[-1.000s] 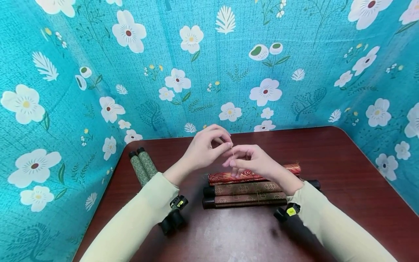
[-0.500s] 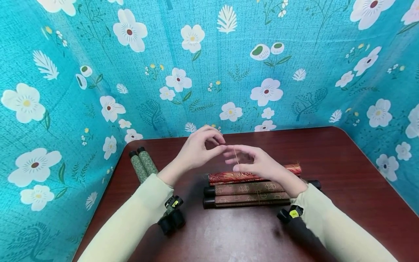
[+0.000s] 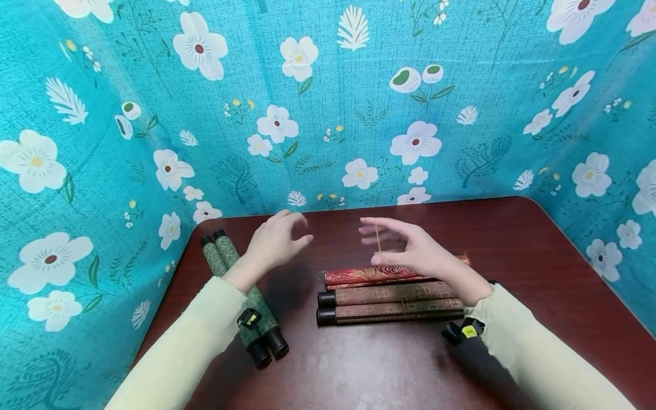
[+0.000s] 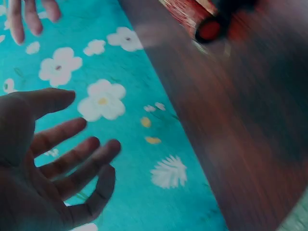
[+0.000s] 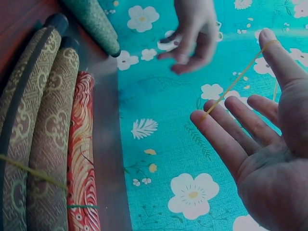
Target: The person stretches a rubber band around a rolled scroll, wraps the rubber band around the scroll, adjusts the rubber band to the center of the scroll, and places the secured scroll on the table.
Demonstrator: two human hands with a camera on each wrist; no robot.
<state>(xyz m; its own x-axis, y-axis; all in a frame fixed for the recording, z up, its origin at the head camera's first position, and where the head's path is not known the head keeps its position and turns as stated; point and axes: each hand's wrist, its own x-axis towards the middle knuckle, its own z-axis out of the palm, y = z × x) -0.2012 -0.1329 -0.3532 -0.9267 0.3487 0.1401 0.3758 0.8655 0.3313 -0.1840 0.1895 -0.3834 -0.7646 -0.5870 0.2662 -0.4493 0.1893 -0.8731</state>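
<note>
Currently, the right hand (image 3: 417, 246) stands open above the worktop (image 3: 359, 364), a thin yellow band (image 3: 377, 237) stretched between its thumb and index finger. The left hand (image 3: 277, 242), relaxed with fingers loosely bent, hangs well apart, near two green rolls (image 3: 266, 320). Two brown patterned rolls (image 3: 381, 295) lie beside a red roll (image 3: 353, 277) below the right hand.

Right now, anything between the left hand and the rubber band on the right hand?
Nothing visible. The head view shows an open gap between the left hand and the rubber band, stretched on the right hand. The red roll lies lower, on the table, off that line.
</note>
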